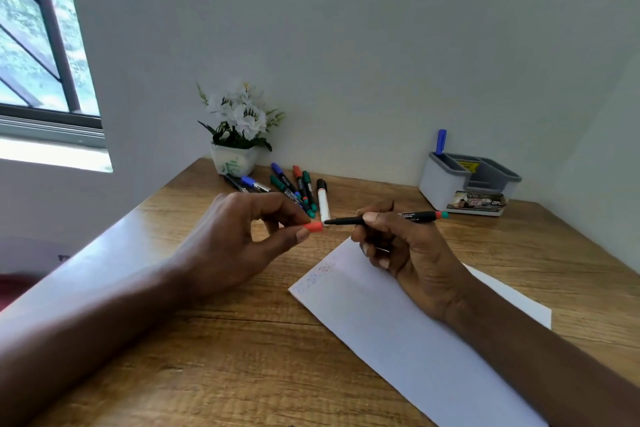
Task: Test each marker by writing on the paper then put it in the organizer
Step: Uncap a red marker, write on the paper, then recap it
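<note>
My right hand (pixel 398 246) grips a black marker (pixel 415 216) with a red and green end, held level above the table with its tip pointing left. My left hand (pixel 242 239) pinches the marker's red cap (pixel 313 227) between thumb and forefinger, right at the tip. A white sheet of paper (pixel 398 329) lies under my right hand, with faint scribbles near its left corner. The grey and white organizer (pixel 467 184) stands at the back right and holds one blue marker (pixel 441 141) upright. Several capped markers (pixel 298 187) lie in a loose pile at the back.
A white pot of white flowers (pixel 237 135) stands at the back of the wooden table (pixel 207 357), left of the marker pile. A white wall runs behind the table, and a window is at the far left.
</note>
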Demonstrator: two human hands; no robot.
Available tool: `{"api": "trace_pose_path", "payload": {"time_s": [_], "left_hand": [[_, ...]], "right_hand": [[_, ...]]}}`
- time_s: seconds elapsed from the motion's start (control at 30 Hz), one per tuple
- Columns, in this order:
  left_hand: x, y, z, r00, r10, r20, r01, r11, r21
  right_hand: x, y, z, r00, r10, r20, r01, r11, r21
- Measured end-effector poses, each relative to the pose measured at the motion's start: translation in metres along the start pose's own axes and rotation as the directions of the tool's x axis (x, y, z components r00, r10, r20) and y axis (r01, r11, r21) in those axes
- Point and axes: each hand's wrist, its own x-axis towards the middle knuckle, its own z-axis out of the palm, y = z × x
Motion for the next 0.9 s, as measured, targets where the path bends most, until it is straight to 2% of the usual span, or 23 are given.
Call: {"api": "trace_pose_path", "payload": {"time_s": [0.47,0.73,0.9], "left_hand": [[-0.002,-0.0039,0.0027,0.999,0.003,-0.048,-0.005,0.999,-0.041],[-0.0022,0.0006,0.0068,0.998,0.051,0.032,-0.045,0.986,-0.163],[-0.0022,0.0003,0.0071,1.0,0.019,0.02,-0.014,0.971,-0.237]], "right_hand": [[-0.0018,-0.002,-0.0027,0.999,-0.015,0.052,0.014,1.0,0.017],[-0.0023,-0.0011,0.0006,0.988,-0.065,0.142,0.092,0.976,-0.199],[-0.0018,-0.0074,0.0028,0.98,-0.074,0.184,0.09,0.993,-0.081]]}}
